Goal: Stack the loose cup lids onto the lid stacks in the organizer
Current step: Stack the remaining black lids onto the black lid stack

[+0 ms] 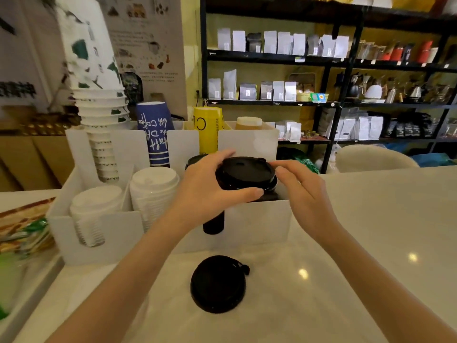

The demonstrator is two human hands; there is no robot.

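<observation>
A black cup lid [244, 173] sits atop a black lid stack in the right front slot of the white organizer [262, 224]. My left hand [210, 186] grips that lid by its left and front rim. My right hand [300, 186] touches its right rim with the fingertips. One loose black lid [217, 284] lies flat on the white counter just in front of the organizer. Two stacks of white lids [153, 191] [95, 211] fill the organizer's left front slots.
Behind the lids, the organizer holds stacked paper cups: white with green print [99, 115], blue [155, 134], yellow [207, 129]. Packets lie at the left edge [24, 231]. Black shelving [329, 102] with bags stands beyond the counter. The counter [371, 243] stretches right.
</observation>
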